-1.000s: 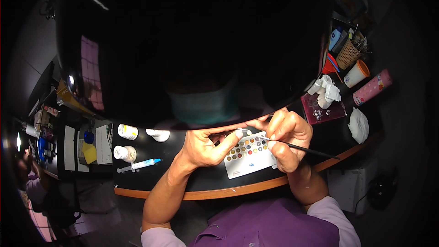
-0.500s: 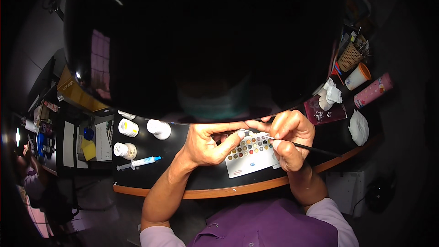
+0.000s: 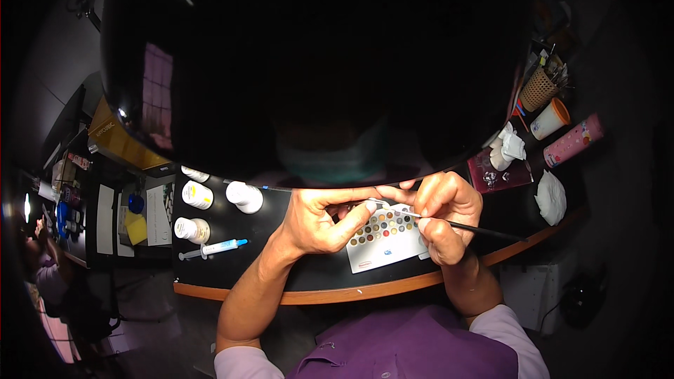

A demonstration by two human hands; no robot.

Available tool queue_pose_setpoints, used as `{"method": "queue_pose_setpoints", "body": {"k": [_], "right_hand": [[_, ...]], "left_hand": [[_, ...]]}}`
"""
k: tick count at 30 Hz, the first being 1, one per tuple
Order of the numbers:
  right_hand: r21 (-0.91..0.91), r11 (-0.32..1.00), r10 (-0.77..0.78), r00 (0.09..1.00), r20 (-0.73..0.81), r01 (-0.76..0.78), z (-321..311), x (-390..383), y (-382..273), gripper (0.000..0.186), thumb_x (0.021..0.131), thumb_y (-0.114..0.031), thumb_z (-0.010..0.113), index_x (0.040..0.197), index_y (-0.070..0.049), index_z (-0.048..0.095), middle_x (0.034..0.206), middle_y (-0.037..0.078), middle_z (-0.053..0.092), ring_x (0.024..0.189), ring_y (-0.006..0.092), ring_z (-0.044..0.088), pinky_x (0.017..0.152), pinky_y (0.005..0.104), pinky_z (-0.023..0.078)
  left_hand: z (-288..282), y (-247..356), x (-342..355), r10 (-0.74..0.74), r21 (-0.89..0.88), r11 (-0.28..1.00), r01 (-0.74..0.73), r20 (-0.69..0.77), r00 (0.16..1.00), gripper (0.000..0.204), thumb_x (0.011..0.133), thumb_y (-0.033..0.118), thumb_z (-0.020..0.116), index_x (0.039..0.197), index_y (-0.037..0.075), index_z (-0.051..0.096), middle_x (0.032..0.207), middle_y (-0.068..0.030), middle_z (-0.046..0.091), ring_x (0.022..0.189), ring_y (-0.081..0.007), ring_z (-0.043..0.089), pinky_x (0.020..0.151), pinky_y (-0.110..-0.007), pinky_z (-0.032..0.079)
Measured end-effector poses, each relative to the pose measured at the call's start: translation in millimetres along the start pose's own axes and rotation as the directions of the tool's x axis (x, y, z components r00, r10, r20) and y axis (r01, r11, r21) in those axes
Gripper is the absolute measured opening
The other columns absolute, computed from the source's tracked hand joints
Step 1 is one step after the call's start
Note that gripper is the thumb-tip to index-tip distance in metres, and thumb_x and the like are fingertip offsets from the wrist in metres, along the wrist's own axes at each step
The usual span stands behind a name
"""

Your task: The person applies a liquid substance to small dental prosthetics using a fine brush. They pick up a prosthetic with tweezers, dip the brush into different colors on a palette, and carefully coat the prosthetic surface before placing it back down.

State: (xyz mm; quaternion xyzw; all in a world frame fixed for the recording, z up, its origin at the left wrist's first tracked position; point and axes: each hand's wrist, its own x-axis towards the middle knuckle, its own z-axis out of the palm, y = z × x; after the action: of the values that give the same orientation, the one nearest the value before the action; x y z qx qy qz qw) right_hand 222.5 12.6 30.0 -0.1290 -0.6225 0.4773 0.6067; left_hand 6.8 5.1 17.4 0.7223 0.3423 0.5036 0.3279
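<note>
My left hand (image 3: 316,224) is closed, pinching a small pale piece (image 3: 379,202) between thumb and index finger; its exact kind is too small to make out. In my right hand (image 3: 449,210), a thin brush with a black handle (image 3: 484,230) is gripped near its tip, the handle slanting out to the right. That brush tip lies close to the pale piece; I cannot tell whether they touch. Below both hands, a white palette card (image 3: 382,256) with rows of coloured round dots rests on the black table, its far edge partly hidden by my fingers.
White bottles (image 3: 244,198) and a syringe with a blue tip (image 3: 223,248) lie to the left. On the right are crumpled tissue (image 3: 551,198), a pink cylinder (image 3: 573,140), an orange-rimmed cup (image 3: 550,119) and a woven tool holder (image 3: 539,90). A large dark shiny shield (image 3: 316,63) covers the far area.
The brush tip has shifted slightly left, toward the small pale piece, and my right fingers have moved a little on the handle. My left hand stays nearly still.
</note>
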Motion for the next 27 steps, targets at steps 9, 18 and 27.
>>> {"method": "queue_pose_setpoints", "body": {"k": [9,18,27], "right_hand": [[-0.053,0.998,0.015,1.0,-0.003,-0.016,-5.8,-5.9,2.5,0.01,0.078,-0.009,0.064,0.077,-0.005,0.056,0.068,0.007,0.057,0.091,0.026,0.059,0.084,0.0419,0.058],[-0.213,0.977,-0.044,0.993,-0.106,0.021,-10.8,4.0,-1.9,0.01,0.078,0.003,0.055,0.088,0.001,0.055,0.082,0.012,0.058,0.106,0.0242,0.054,0.082,0.0378,0.063],[-0.823,0.565,0.178,0.967,0.181,0.05,-31.4,29.9,18.9,0.015,0.097,-0.012,0.071,0.093,0.001,0.075,0.085,0.013,0.072,0.091,0.0242,0.067,0.076,0.0354,0.052]], "left_hand": [[3.2,2.2,4.8,0.067,-0.036,0.997,-0.067,-0.006,0.998,0.019,0.077,-0.003,0.074,0.095,-0.002,0.08,0.075,-0.0117,0.073,0.061,-0.015,0.066,0.055,-0.026,0.049],[-22.0,-2.7,12.9,-0.086,0.211,0.973,0.095,-0.052,0.995,0.018,0.083,0.002,0.074,0.098,-0.001,0.081,0.077,-0.0078,0.073,0.06,-0.0083,0.06,0.053,-0.024,0.043],[-30.5,-14.5,9.9,-0.151,0.348,0.918,0.191,-0.138,0.979,0.015,0.085,0.007,0.075,0.097,0.0,0.081,0.072,-0.0095,0.071,0.055,-0.0109,0.056,0.05,-0.027,0.041]]}}
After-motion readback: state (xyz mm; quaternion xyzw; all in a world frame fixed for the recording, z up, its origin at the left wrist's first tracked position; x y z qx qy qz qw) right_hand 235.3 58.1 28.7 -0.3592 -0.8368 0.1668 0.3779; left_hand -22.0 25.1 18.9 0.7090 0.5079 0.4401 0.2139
